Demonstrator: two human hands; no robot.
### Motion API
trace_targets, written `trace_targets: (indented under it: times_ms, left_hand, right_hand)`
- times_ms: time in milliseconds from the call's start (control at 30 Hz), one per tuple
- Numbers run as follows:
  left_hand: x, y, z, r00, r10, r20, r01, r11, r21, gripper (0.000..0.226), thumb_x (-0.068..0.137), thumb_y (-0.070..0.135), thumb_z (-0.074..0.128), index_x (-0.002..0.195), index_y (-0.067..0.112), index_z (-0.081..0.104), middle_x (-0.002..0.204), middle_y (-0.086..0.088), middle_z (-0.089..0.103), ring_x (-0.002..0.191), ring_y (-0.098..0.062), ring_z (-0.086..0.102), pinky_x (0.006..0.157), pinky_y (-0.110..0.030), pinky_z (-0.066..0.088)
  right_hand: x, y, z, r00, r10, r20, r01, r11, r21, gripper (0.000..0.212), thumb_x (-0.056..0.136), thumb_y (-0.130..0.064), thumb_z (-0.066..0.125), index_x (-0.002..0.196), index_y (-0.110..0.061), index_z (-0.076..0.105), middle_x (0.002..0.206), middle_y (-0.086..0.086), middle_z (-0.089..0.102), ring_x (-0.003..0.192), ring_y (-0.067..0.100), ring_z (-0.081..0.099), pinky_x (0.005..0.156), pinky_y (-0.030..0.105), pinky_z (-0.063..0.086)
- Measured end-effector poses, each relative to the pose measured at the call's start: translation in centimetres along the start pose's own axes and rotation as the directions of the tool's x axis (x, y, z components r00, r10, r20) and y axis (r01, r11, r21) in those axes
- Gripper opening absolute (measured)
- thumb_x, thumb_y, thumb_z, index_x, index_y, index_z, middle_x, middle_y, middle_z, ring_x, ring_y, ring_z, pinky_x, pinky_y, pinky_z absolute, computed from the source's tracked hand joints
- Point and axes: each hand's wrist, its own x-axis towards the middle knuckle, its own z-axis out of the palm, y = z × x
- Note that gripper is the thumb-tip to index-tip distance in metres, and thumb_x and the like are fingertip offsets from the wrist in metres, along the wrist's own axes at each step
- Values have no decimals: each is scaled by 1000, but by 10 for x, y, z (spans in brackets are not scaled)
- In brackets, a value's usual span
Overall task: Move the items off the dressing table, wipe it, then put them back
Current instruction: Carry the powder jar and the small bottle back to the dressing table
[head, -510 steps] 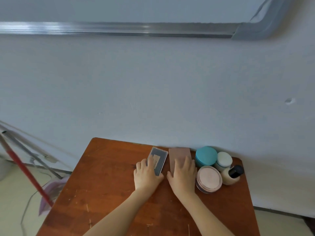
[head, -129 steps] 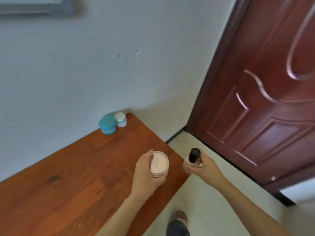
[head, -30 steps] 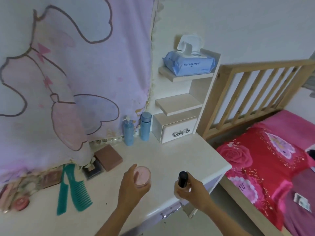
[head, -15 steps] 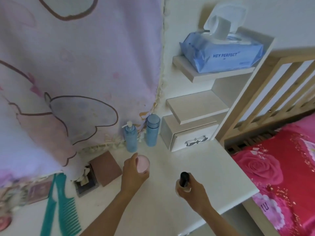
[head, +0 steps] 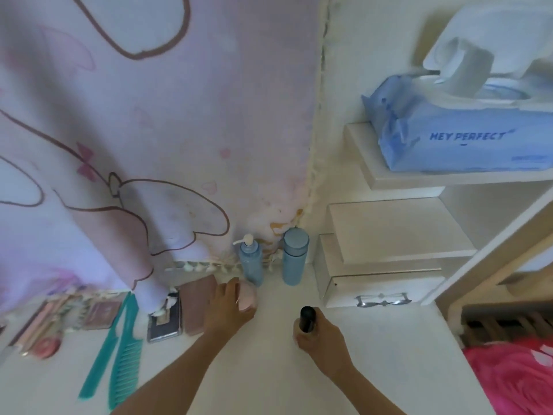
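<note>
The left hand (head: 229,308) is bringing the round pink jar (head: 247,296) nearer the blue pump bottle (head: 252,262), fingers wrapping it; the right hand (head: 323,339) is gripping a black-capped bottle (head: 307,318).

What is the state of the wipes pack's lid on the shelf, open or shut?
Open. The blue wipes pack has its white lid flipped up, and a wipe pokes out.

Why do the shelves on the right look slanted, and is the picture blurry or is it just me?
Head view: the wide-angle lens splays the shelves outward. Head view: soft blur throughout, worst on the combs and on the jar in the left hand, though the wipes pack lettering reads. Head view: even light, no glare, no hard shadows.
</note>
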Motion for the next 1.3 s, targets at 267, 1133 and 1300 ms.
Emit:
trace_targets:
  times_ms: [267, 1133, 1300]
  left_hand:
    - [-21, -16, 5, 995, -36, -93, 53, 981, 187, 84, 77, 54, 60, 144, 24, 18, 151, -3, 20, 139, -21, 17, 110, -34, 20]
    - [-53, -37, -22, 961, 96, -259, -81, 994, 69, 59, 80, 23, 62, 132, 2, 42, 126, -16, 51, 118, -32, 46, 98, -34, 36]
    - [-48, -24, -26, 955, 99, -279, -101, 995, 6, 60, 82, 23, 59, 136, 7, 36, 132, -11, 46, 123, -29, 39, 101, -29, 28]
  right_hand:
    - [47, -12, 22, 995, -76, 64, 71, 995, 68, 21, 82, -24, 63, 81, -27, 42, 75, -5, 54, 73, 15, 53, 59, 15, 36]
    - [44, -22, 39, 989, -57, 133, 85, 973, -215, 53, 86, -20, 58, 133, -10, 36, 126, 15, 47, 108, 28, 54, 86, 30, 44]
    - [35, -45, 36, 950, -259, 174, 301, 908, -290, 38, 89, -23, 52, 126, -16, 46, 125, 4, 52, 111, 19, 51, 86, 25, 41]
